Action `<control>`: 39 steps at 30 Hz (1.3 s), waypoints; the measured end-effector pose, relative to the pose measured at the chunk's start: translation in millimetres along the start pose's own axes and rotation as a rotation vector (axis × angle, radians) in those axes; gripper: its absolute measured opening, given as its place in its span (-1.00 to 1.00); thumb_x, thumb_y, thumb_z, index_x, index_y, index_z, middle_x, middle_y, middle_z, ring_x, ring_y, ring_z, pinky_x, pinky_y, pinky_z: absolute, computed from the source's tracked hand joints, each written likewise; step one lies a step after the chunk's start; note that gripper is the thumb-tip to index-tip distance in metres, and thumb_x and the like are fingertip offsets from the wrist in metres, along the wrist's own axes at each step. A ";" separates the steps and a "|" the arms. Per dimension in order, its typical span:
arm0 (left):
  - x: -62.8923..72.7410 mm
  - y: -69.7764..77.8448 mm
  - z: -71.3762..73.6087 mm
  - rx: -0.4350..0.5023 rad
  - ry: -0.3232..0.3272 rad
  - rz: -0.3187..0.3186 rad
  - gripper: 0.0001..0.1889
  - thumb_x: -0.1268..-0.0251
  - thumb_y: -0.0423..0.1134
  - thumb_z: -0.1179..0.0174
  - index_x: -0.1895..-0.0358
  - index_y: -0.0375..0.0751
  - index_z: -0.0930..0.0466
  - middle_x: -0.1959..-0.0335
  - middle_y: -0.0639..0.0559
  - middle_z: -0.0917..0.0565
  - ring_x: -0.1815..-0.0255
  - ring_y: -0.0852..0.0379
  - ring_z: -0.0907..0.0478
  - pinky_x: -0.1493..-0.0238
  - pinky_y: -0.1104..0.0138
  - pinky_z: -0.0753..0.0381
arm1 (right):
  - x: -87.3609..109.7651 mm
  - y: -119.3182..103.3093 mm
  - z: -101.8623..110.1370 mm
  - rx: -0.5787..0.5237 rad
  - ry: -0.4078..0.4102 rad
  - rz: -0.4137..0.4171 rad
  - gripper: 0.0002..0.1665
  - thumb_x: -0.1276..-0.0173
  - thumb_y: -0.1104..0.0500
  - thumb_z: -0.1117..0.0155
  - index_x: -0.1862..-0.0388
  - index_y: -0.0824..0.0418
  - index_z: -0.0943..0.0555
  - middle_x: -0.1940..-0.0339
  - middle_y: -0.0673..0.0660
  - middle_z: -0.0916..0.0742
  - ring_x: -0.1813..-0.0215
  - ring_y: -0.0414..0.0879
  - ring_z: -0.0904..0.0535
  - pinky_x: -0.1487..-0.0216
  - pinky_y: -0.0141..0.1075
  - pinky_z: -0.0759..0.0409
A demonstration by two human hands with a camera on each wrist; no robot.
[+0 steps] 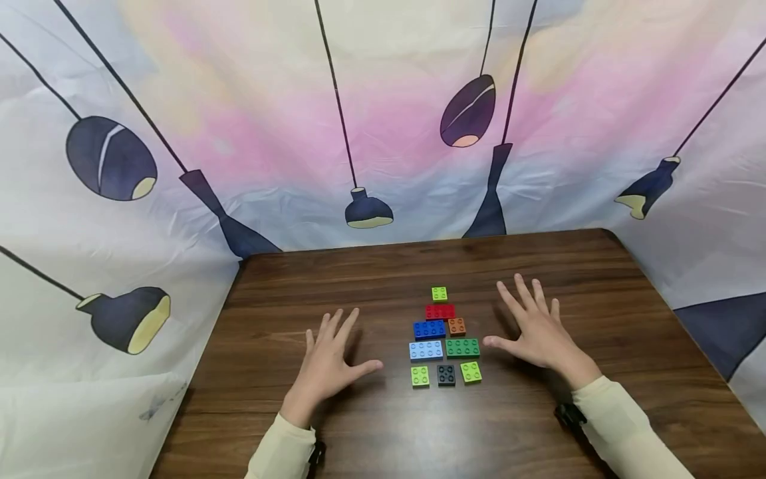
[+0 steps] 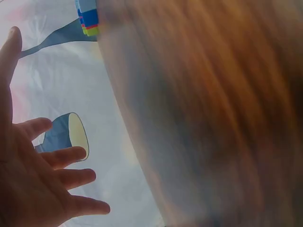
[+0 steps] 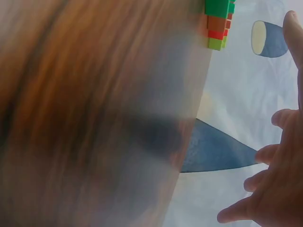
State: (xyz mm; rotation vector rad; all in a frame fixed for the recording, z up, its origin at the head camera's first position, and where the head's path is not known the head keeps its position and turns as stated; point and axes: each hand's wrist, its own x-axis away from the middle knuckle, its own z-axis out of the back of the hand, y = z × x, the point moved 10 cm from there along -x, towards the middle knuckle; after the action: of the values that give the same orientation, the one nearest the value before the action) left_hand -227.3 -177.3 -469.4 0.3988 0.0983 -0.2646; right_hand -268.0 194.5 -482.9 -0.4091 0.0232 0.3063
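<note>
Toy building bricks lie in short rows between my two hands. At the far end is a lime brick (image 1: 439,294), then a red brick (image 1: 439,312). Below them a blue brick (image 1: 429,329) sits beside a small orange-brown brick (image 1: 457,326). A light blue brick (image 1: 425,350) and a green brick (image 1: 463,348) make the following row. Nearest me are a lime brick (image 1: 420,376), a black brick (image 1: 445,375) and another lime brick (image 1: 471,372). My left hand (image 1: 328,368), fingers spread, holds nothing left of the bricks. Also spread and holding nothing, my right hand (image 1: 535,332) has its thumb near the green brick.
The bricks lie on a dark wooden table (image 1: 383,439) with a rounded far corner. Behind it hangs a pastel cloth (image 1: 269,100) printed with dark lamps. Each wrist wears a black strap, the right one (image 1: 570,414) showing below the cream sleeve (image 1: 622,416).
</note>
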 end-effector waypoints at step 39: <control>6.6 50.6 -49.8 0.377 0.009 -0.107 -0.18 -0.03 0.14 -0.65 -0.35 -0.15 -0.59 -0.36 -0.27 -0.52 -0.40 -0.32 -0.42 -0.41 -0.44 -0.17 | 11.0 -82.3 -33.2 -0.346 0.110 0.246 0.12 -0.19 -0.10 -0.69 -0.62 0.21 -0.36 -0.71 0.41 -0.14 -0.66 0.52 0.10 -0.36 0.58 -0.15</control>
State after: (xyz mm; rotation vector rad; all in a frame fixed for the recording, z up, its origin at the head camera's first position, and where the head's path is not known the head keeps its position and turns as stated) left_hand -209.2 -114.2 -497.2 0.7710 0.0787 -0.3883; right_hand -231.7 112.8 -482.4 -0.7692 0.1299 0.5330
